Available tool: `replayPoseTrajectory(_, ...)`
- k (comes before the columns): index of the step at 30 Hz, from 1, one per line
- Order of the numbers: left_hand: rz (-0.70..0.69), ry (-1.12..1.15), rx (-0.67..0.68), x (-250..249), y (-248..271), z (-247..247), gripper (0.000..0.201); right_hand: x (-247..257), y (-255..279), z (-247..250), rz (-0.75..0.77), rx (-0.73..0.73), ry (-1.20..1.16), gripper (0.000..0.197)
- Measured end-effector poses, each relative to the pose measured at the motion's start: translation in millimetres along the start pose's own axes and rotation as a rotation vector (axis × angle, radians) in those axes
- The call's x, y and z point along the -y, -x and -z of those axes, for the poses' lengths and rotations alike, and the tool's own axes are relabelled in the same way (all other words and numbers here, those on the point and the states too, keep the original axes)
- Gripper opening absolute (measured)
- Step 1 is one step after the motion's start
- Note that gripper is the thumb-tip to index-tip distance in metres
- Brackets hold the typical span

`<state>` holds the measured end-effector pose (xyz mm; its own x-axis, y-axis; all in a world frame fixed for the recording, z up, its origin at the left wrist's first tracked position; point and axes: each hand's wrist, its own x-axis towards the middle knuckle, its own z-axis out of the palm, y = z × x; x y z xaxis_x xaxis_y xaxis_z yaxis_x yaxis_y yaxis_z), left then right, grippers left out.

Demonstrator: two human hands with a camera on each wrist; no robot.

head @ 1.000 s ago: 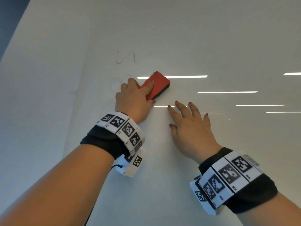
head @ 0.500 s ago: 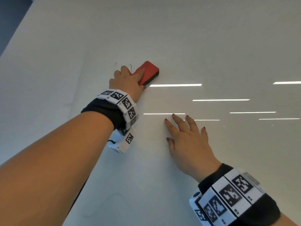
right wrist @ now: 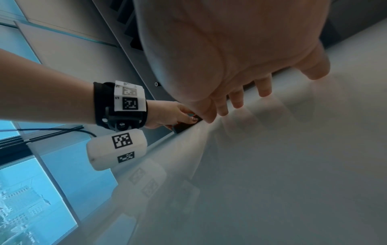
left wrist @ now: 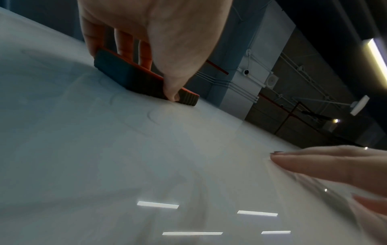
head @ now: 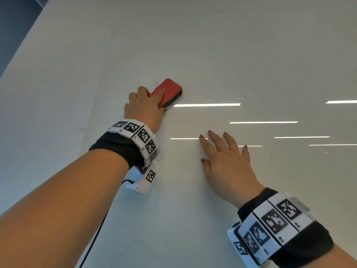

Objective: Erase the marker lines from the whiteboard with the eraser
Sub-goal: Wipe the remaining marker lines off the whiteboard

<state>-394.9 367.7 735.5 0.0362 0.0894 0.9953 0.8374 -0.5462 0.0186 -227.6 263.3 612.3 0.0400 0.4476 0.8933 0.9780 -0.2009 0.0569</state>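
Note:
My left hand [head: 144,107] grips the red eraser [head: 171,90] with its dark felt side down on the whiteboard [head: 231,55]. In the left wrist view the fingers lie over the eraser [left wrist: 144,82] and the thumb presses its near side. Only small dark ends of marker lines [head: 138,82] show just beyond the knuckles and the eraser's far edge. My right hand [head: 226,161] lies flat on the board with fingers spread, to the right of and nearer than the eraser. The right wrist view shows its fingers [right wrist: 236,101] straight, tips on the board.
The whiteboard's left edge [head: 25,45] runs diagonally at the upper left, with dark floor beyond. Ceiling lights reflect as bright bars [head: 206,105] on the board to the right of the eraser. A black cable [head: 96,235] hangs from my left wrist unit.
My left hand has pushed the eraser away from me up the board, over the marker lines. The lines seen a second ago are mostly gone or covered. The right hand has stayed flat.

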Motion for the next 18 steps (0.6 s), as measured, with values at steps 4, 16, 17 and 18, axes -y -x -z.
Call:
replayPoseTrajectory(4,-0.033,-0.050,-0.002,-8,-10,1,0.054,-1,2,-2,0.003,0.004,0.000,0.056)
replayPoseTrajectory(16,-0.054,0.074,0.032,-12,-31,13,0.054,-1,1,-1,0.007,0.016,0.015,0.057)
replayPoseTrajectory(17,-0.035,0.079,0.035,-7,-34,15,0.054,-1,1,-1,0.007,0.017,0.013,0.057)
replayPoseTrajectory(18,-0.020,0.079,0.036,-2,-35,16,0.054,-1,2,-1,0.008,0.017,0.012,0.057)
